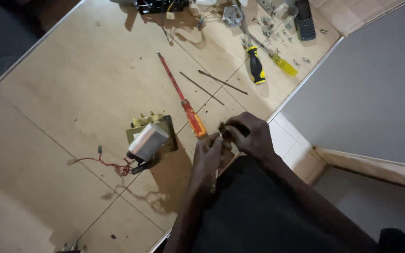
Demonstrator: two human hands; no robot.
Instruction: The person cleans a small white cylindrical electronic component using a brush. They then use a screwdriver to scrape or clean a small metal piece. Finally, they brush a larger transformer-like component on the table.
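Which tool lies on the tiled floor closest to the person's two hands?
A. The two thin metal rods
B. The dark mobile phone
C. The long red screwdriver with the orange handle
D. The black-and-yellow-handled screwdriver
C: the red screwdriver's orange handle ends right beside the left hand and right hand.

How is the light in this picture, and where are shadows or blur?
Head view: dim, warm light; the silver capacitor and red screwdriver throw soft shadows on the floor tiles; both hands, left hand and right hand, are dark and slightly blurred.
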